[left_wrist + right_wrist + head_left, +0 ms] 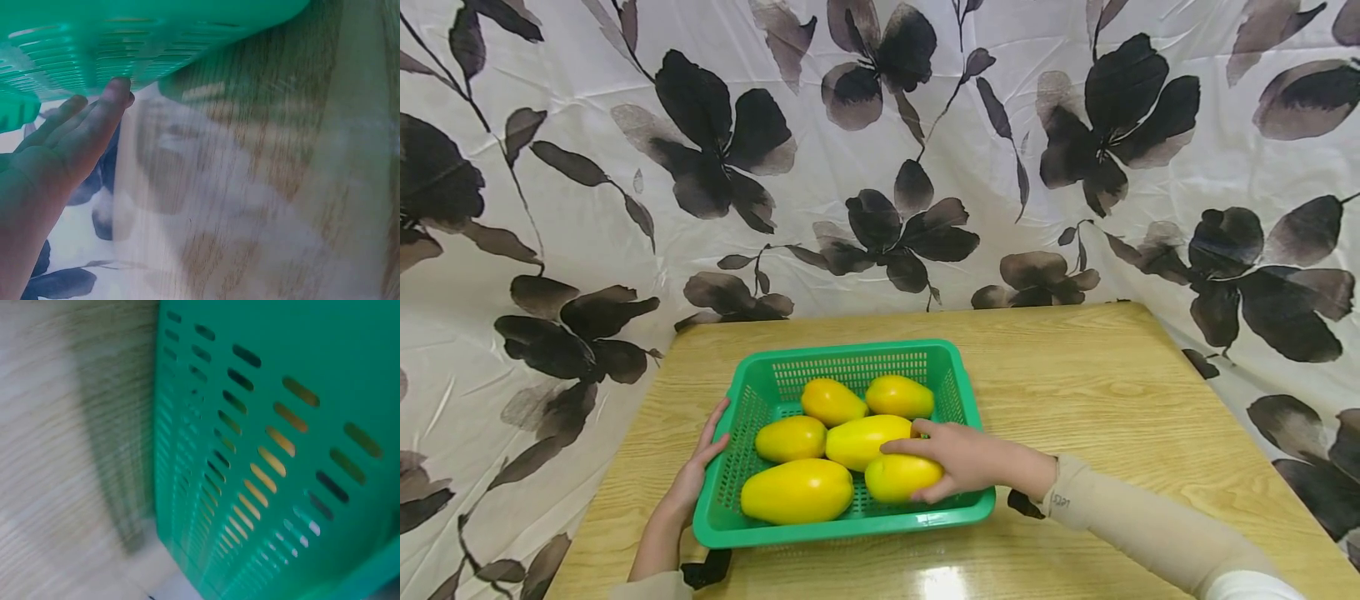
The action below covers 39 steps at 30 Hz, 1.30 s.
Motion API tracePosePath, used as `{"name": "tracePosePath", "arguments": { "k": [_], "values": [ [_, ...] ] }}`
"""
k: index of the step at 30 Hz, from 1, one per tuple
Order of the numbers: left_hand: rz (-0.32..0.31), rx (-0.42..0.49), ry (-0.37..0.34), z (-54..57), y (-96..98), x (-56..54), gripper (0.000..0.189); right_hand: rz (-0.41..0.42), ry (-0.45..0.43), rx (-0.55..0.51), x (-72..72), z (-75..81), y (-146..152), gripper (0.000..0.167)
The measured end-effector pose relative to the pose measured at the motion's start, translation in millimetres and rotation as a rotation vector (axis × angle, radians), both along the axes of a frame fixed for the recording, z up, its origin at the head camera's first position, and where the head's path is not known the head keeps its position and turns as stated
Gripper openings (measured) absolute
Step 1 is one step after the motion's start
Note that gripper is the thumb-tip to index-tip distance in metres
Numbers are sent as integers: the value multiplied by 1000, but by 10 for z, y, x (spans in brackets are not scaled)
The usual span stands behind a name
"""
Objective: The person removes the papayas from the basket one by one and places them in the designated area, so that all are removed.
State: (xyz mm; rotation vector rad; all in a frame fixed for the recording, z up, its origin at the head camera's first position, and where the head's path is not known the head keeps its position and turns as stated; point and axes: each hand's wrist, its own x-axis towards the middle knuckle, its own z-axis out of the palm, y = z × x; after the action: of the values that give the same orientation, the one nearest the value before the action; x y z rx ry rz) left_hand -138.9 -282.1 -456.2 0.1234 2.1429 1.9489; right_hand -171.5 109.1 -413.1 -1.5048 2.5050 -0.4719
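Note:
A green plastic basket point(850, 527) with slotted walls holds several yellow papayas point(797, 492), lying in rough rows. My right hand point(958, 457) reaches over the basket's right side and grips the papaya point(901, 477) in the front right corner, fingers over its top and thumb at its near side. My left hand point(694, 473) rests against the basket's left side with its fingers straight; in the left wrist view, the fingers point(94, 128) touch the slotted wall from outside. In the right wrist view only the basket's wall point(206, 444) shows, with yellow behind its slots; the hand is hidden.
The basket stands on a wood-grain table point(1060, 383), toward its left side. Behind and beside the table hangs a white cloth point(985, 192) with dark flowers. Black straps point(706, 570) show by the wrists.

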Motion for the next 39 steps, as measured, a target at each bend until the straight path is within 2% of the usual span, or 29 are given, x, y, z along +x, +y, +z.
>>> {"name": "tracePosePath", "arguments": {
  "k": [6,10,18,32,39],
  "values": [
    [-4,8,-8,0,1,-1,53,28,-2,-170,-23,40,66,64],
    [-4,21,-13,-5,-3,-6,53,28,20,-230,-46,39,102,66],
    [-1,-23,2,-12,-13,-14,54,-26,-6,-271,-51,120,165,67],
    [-13,33,2,-22,-16,-13,54,-70,29,-338,-79,193,332,66],
    [-16,50,-18,-39,-27,-23,54,-151,51,-354,-85,249,445,66]
  ]
}}
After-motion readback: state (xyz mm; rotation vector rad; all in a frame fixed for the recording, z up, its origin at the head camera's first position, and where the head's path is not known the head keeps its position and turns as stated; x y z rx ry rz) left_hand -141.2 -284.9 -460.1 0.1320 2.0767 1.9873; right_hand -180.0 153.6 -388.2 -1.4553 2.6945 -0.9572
